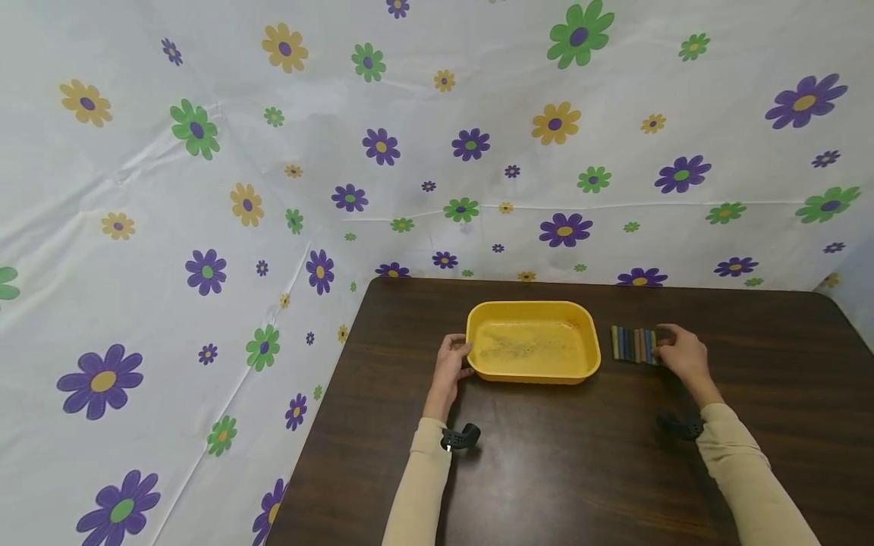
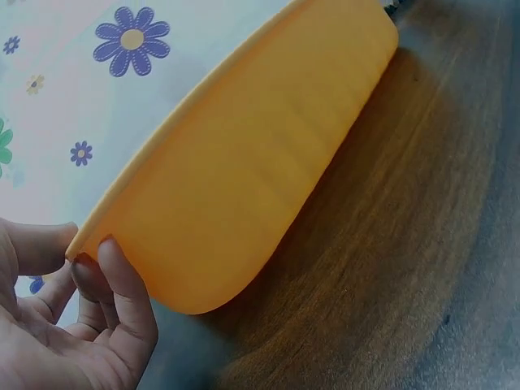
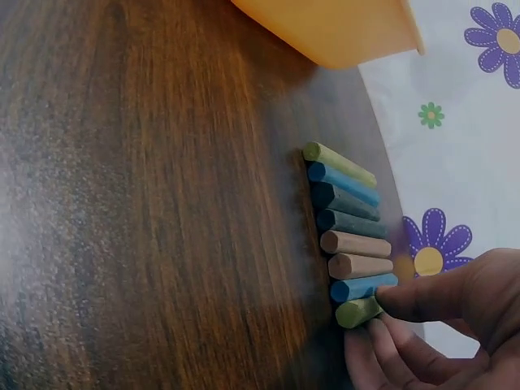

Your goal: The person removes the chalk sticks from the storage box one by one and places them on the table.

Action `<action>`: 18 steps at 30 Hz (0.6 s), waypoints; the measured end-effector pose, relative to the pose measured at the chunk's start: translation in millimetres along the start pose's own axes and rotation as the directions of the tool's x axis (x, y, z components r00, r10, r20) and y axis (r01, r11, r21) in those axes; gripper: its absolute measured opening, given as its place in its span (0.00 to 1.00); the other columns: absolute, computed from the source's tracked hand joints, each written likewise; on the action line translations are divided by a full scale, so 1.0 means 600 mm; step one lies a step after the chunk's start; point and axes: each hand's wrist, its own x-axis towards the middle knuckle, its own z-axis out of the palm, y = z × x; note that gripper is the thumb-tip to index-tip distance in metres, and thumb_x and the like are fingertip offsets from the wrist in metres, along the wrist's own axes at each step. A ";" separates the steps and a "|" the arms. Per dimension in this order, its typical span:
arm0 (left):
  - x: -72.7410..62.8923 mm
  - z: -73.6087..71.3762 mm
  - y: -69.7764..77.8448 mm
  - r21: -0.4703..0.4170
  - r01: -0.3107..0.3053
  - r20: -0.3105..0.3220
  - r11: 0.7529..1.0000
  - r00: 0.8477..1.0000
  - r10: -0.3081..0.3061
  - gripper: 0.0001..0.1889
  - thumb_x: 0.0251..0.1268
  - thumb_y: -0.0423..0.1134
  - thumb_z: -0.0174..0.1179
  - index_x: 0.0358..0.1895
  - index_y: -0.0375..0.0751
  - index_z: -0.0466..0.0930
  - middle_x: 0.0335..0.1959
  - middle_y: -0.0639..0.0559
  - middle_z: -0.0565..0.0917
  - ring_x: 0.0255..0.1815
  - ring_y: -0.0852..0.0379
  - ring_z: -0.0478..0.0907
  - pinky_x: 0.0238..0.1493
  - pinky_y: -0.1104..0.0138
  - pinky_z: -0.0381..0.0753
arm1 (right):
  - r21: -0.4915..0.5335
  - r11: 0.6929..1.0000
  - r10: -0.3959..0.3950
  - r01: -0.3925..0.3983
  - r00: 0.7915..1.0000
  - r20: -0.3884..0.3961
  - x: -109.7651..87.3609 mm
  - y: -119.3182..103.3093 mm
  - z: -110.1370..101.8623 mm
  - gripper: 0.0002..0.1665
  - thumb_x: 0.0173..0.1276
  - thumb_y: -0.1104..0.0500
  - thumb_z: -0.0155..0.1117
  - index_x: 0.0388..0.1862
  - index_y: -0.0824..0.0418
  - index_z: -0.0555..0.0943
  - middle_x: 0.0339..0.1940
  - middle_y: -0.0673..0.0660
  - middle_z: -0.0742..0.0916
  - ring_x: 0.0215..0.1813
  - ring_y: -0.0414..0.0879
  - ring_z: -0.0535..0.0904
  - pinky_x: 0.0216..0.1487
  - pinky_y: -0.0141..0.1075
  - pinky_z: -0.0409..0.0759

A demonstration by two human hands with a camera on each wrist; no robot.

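A yellow plastic tub (image 1: 536, 378) stands on the table, bare inside apart from dark smudges. At its left end my left hand (image 1: 451, 365) pinches the rim, thumb on one side and fingers on the other in the left wrist view. To the right of the tub lies a row of coloured chalk sticks (image 3: 357, 244), side by side: green, blue, dark and brownish ones. My right hand (image 1: 685, 355) is at the row's right end. Its thumb and fingers pinch the outermost green chalk stick (image 3: 356, 314), whose far end is hidden by the thumb.
The dark wooden table (image 1: 546, 455) stretches around the tub and the chalk. A white sheet with printed flowers (image 1: 437, 152) hangs behind and to the left, meeting the table's back edge.
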 end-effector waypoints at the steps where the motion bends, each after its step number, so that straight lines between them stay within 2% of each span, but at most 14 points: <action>1: -0.001 0.001 0.000 0.009 -0.008 0.004 1.000 1.000 0.008 0.17 0.80 0.38 0.56 0.64 0.34 0.72 0.55 0.35 0.79 0.39 0.52 0.77 0.31 0.68 0.78 | -0.001 1.000 -0.004 0.004 1.000 -0.002 -0.001 0.000 0.001 0.28 0.65 0.71 0.62 0.63 0.80 0.70 0.44 0.79 0.84 0.44 0.72 0.78 0.59 0.70 0.65; 4: -0.002 0.002 0.001 0.050 -0.034 0.004 0.998 0.999 0.034 0.17 0.81 0.38 0.55 0.64 0.34 0.71 0.54 0.35 0.78 0.40 0.49 0.78 0.30 0.68 0.78 | 0.006 1.000 -0.001 0.001 1.000 -0.014 -0.003 -0.002 0.001 0.26 0.67 0.70 0.59 0.63 0.80 0.71 0.43 0.79 0.84 0.42 0.71 0.77 0.56 0.68 0.67; 6: -0.004 0.002 0.003 0.111 -0.070 -0.003 0.991 0.997 0.071 0.17 0.81 0.38 0.55 0.65 0.34 0.72 0.53 0.35 0.78 0.41 0.46 0.80 0.31 0.66 0.80 | 0.015 1.000 0.009 -0.009 1.000 -0.027 -0.005 -0.003 0.001 0.25 0.70 0.69 0.58 0.63 0.80 0.71 0.45 0.80 0.84 0.45 0.73 0.77 0.58 0.69 0.66; 7: -0.005 0.004 0.004 0.181 -0.105 -0.009 0.978 0.994 0.109 0.17 0.81 0.39 0.54 0.65 0.35 0.72 0.52 0.36 0.78 0.42 0.45 0.80 0.34 0.65 0.80 | 0.018 1.000 0.018 -0.018 0.999 -0.037 -0.008 -0.004 0.000 0.24 0.71 0.68 0.57 0.62 0.81 0.71 0.46 0.80 0.83 0.48 0.74 0.77 0.60 0.69 0.65; 8: -0.007 0.006 0.006 0.264 -0.143 -0.013 0.954 0.988 0.152 0.18 0.81 0.39 0.54 0.66 0.35 0.73 0.53 0.36 0.78 0.44 0.44 0.80 0.36 0.62 0.81 | 0.021 0.999 0.028 -0.027 0.998 -0.048 -0.009 -0.004 -0.002 0.24 0.74 0.66 0.56 0.63 0.81 0.71 0.48 0.81 0.83 0.50 0.76 0.76 0.62 0.69 0.63; 9: -0.009 0.008 0.010 0.361 -0.185 -0.009 0.914 0.979 0.202 0.19 0.81 0.40 0.54 0.67 0.36 0.73 0.55 0.37 0.78 0.48 0.43 0.80 0.41 0.59 0.82 | 0.025 0.999 0.039 -0.038 0.997 -0.059 -0.011 -0.006 -0.004 0.24 0.76 0.65 0.55 0.63 0.82 0.70 0.50 0.81 0.82 0.53 0.77 0.75 0.64 0.70 0.61; 10: -0.011 0.011 0.013 0.473 -0.228 0.001 0.851 0.966 0.258 0.21 0.82 0.41 0.54 0.69 0.37 0.73 0.58 0.37 0.77 0.52 0.41 0.78 0.47 0.55 0.82 | 0.026 0.999 0.046 -0.044 0.997 -0.069 -0.014 -0.010 -0.007 0.25 0.77 0.63 0.54 0.64 0.82 0.70 0.52 0.82 0.81 0.55 0.79 0.74 0.65 0.70 0.58; 11: -0.012 0.014 0.018 0.584 -0.267 0.018 0.767 0.948 0.317 0.22 0.82 0.43 0.54 0.71 0.37 0.72 0.62 0.36 0.76 0.58 0.40 0.77 0.53 0.51 0.80 | 0.024 0.999 0.049 -0.048 0.996 -0.079 -0.016 -0.015 -0.009 0.26 0.79 0.61 0.53 0.64 0.82 0.69 0.54 0.83 0.79 0.58 0.80 0.72 0.67 0.70 0.57; 13: -0.016 0.022 0.029 0.770 -0.309 0.069 0.559 0.911 0.407 0.27 0.82 0.46 0.54 0.76 0.38 0.68 0.71 0.36 0.70 0.70 0.39 0.68 0.67 0.45 0.70 | 0.026 0.999 0.038 -0.036 0.994 -0.100 -0.020 -0.030 -0.012 0.29 0.81 0.58 0.50 0.66 0.83 0.68 0.59 0.85 0.76 0.62 0.81 0.69 0.68 0.70 0.56; 15: -0.020 0.034 0.042 0.866 -0.331 0.147 0.374 0.885 0.442 0.31 0.82 0.50 0.52 0.79 0.40 0.64 0.79 0.37 0.61 0.79 0.37 0.56 0.75 0.40 0.57 | 0.030 1.000 -0.001 0.004 0.994 -0.111 -0.024 -0.054 -0.013 0.33 0.83 0.55 0.49 0.68 0.85 0.65 0.63 0.87 0.71 0.67 0.82 0.64 0.70 0.70 0.55; 16: -0.023 0.040 0.048 0.891 -0.343 0.188 0.297 0.875 0.447 0.32 0.82 0.52 0.51 0.80 0.40 0.62 0.82 0.38 0.58 0.82 0.37 0.52 0.76 0.39 0.51 | 0.031 0.999 -0.025 0.029 0.994 -0.110 -0.027 -0.068 -0.012 0.36 0.83 0.53 0.49 0.70 0.86 0.62 0.66 0.88 0.69 0.71 0.82 0.60 0.71 0.70 0.54; 18: -0.029 0.053 0.060 0.910 -0.370 0.261 0.188 0.862 0.435 0.33 0.83 0.53 0.47 0.81 0.40 0.59 0.84 0.39 0.52 0.84 0.38 0.45 0.78 0.40 0.44 | 0.025 0.996 -0.086 0.089 0.991 -0.103 -0.034 -0.098 -0.004 0.39 0.84 0.51 0.50 0.72 0.86 0.59 0.70 0.88 0.64 0.75 0.83 0.51 0.73 0.71 0.49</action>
